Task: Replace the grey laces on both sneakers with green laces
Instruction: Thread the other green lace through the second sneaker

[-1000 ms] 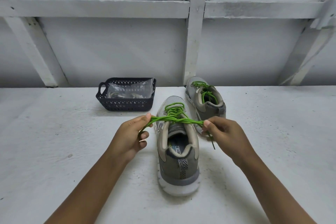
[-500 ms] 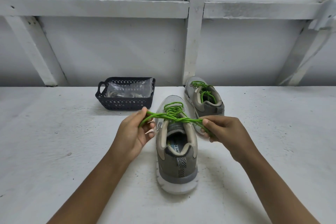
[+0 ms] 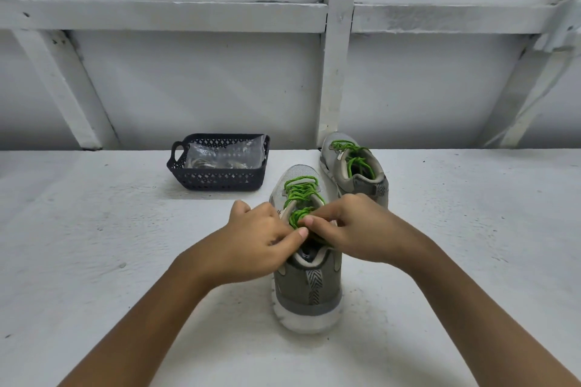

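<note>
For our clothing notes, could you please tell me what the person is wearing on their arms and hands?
Nothing shows on either. The left hand and right hand are bare: no gloves or rings in view. The left forearm and right forearm are uncovered down to the picture's edge, with no sleeve, watch or bracelet visible. The fingernails that show are short and unpainted.

Surface (image 3: 94, 261): near sneaker (image 3: 309, 292), far sneaker (image 3: 375, 187), basket (image 3: 220, 181)

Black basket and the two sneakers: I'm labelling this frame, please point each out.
black basket (image 3: 217, 181): head view, front wall.
near sneaker (image 3: 308, 292): head view, heel.
far sneaker (image 3: 366, 187): head view, heel.
</note>
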### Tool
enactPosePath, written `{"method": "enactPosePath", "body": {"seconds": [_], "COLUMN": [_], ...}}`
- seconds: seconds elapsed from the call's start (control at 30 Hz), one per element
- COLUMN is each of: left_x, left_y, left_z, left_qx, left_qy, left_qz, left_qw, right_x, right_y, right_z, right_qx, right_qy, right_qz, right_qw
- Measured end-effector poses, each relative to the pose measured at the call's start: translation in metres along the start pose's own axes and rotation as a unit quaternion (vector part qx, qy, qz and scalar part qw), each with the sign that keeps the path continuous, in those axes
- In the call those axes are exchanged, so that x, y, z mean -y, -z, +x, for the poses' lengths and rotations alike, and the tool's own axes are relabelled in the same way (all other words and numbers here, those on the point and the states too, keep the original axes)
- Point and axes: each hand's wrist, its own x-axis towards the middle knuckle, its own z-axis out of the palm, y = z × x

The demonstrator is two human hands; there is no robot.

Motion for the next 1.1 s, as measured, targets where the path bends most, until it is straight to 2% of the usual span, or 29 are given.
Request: {"method": "enactPosePath", "body": {"seconds": [0.13,0.27,0.4,0.5,0.57,0.67,0.73,0.77,0.8,0.87,0.93,1.1], "left_x": [0.002,0.012,0.018,0.022,0.022,0.020,0.019,0.018,0.015,0.010,0.005,0.004], "left_y": [0.014,0.031,0.028,0.017,0.008,-0.004,-0.011,-0.015,-0.018,-0.026,-0.033,-0.042], "left_z": [-0.006,-0.007,-0.002,-0.002,-0.003,-0.006,-0.006,-0.006,-0.006,-0.004,-0.001,0.006], "left_qx": [0.044,-0.032,-0.066,-0.066,-0.087,-0.087,-0.055,-0.038,-0.022,-0.008,-0.029,-0.096], "left_qy": [0.012,0.036,0.081,0.112,0.139,0.184,0.214,0.224,0.227,0.215,0.205,0.221], "left_qz": [-0.076,-0.282,-0.280,-0.266,-0.271,-0.283,-0.334,-0.361,-0.381,-0.415,-0.434,-0.438], "left_qw": [0.996,0.958,0.954,0.955,0.949,0.937,0.916,0.904,0.896,0.884,0.877,0.866], "right_x": [0.005,0.012,0.017,0.016,0.012,-0.001,-0.008,-0.011,-0.014,-0.016,-0.015,-0.012], "right_y": [0.007,0.005,0.001,0.002,0.002,0.001,-0.001,-0.003,-0.007,-0.022,-0.038,-0.060], "right_z": [0.011,0.019,0.025,0.020,0.012,0.000,-0.008,-0.013,-0.018,-0.029,-0.037,-0.041], "right_qx": [0.097,0.188,0.225,0.196,0.138,0.000,-0.110,-0.139,-0.137,-0.071,-0.029,-0.050], "right_qy": [-0.026,-0.029,-0.042,-0.034,-0.025,-0.025,-0.048,-0.058,-0.066,-0.074,-0.064,-0.028], "right_qz": [-0.084,-0.157,-0.188,-0.176,-0.145,-0.072,0.007,0.047,0.078,0.124,0.150,0.166], "right_qw": [0.991,0.969,0.955,0.964,0.979,0.997,0.993,0.988,0.985,0.987,0.986,0.985]}}
